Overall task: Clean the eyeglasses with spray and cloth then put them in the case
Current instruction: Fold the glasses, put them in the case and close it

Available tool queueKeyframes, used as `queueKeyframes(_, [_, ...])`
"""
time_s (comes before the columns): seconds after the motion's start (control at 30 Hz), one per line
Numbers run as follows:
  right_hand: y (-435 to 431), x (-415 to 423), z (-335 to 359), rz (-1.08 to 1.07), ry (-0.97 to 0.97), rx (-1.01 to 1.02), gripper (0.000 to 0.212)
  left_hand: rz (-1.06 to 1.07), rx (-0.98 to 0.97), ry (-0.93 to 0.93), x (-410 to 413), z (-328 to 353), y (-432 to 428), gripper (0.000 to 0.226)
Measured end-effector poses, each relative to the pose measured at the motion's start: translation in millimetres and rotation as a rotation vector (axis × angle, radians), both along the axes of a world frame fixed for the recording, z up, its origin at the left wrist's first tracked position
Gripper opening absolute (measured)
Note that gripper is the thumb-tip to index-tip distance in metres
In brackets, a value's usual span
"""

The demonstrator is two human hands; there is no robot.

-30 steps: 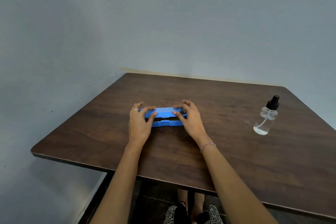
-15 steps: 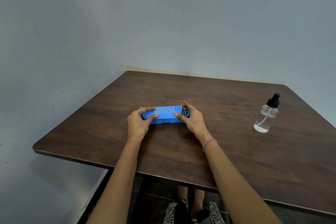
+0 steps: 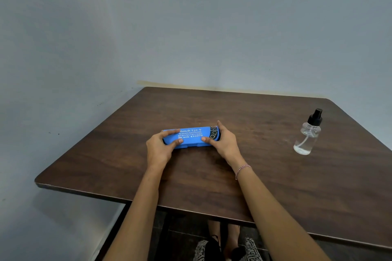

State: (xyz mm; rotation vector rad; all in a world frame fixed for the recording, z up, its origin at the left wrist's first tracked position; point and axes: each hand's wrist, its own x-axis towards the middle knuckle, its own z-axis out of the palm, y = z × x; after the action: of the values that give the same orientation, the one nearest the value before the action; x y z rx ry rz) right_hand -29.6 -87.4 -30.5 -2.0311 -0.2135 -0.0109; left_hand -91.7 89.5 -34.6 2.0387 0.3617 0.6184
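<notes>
Two grips clasp the closed blue eyeglass case (image 3: 191, 136) lying flat on the dark wooden worktop (image 3: 254, 176), the left grip (image 3: 158, 148) curled round its left end and the right grip (image 3: 225, 144) round its right end, while the spray bottle (image 3: 306, 137) stands well apart to the right.

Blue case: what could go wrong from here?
The case looks shut and is gripped at its ends by the left hand and right hand. If it springs open, whatever is inside, unseen here, might spill onto the table. The bottle stands near the table's right edge; a reaching arm could tip it.
</notes>
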Motion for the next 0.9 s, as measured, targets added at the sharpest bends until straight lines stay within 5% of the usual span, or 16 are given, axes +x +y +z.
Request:
queueKeyframes(0.53, [-76.6, 10.2, 7.2, -0.279, -0.036, 0.095, 0.077, -0.213, -0.018, 0.025, 43.6, 12.5, -72.8, 0.034])
queueKeyframes(0.9, [-77.5, 10.3, 1.6, -0.259, -0.071, 0.073, 0.076, -0.159, 0.002, 0.032, 45.3, 8.1, -82.0, 0.048])
